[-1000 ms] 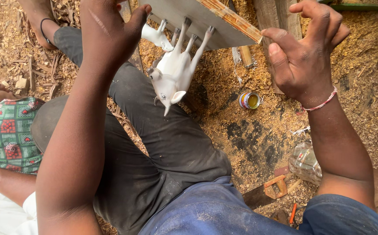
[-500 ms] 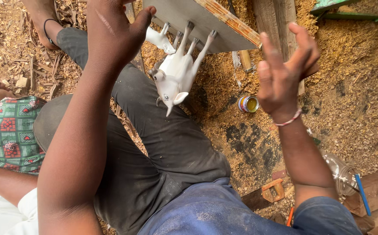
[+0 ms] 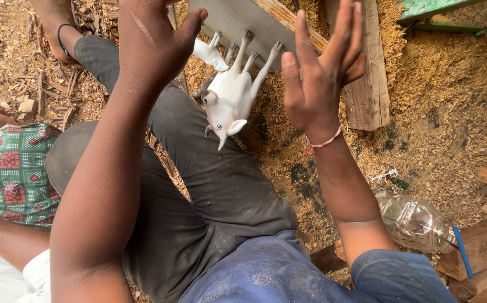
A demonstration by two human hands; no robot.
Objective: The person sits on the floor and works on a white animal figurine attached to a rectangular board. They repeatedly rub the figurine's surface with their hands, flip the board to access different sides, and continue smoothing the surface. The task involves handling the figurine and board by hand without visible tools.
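**Holding the board up with the figure still unpainted**

Looking down past your arms, you have the board (image 3: pixel 238 22) raised over your lap, and everything else sits in relation to it. Your left hand (image 3: pixel 153 42) is at the board's left edge with the thumb hooked toward it; it seems to bear the board, though the fingers run out of view, so the grip itself cannot be told for sure. Your right hand (image 3: pixel 319 78) is just right of the board, palm open, fingers spread and upright, holding nothing and touching nothing.

The figure (image 3: pixel 229 101), a white four-legged animal, hangs from the board's underside by its feet, head pointing down toward your knee. A second small white piece (image 3: pixel 209 53) sits beside it, close under the board.

Judging by what shows, carving and mounting are done: the shape is complete, with ears, horns and eyes picked out. It wears only a plain white coat with grey at the hooves, so colouring looks like the part left.

Below and right of the board, a clear jar (image 3: pixel 414 221) lies on the sawdust (image 3: pixel 439 129). A plank (image 3: pixel 367 84) lies behind the board.
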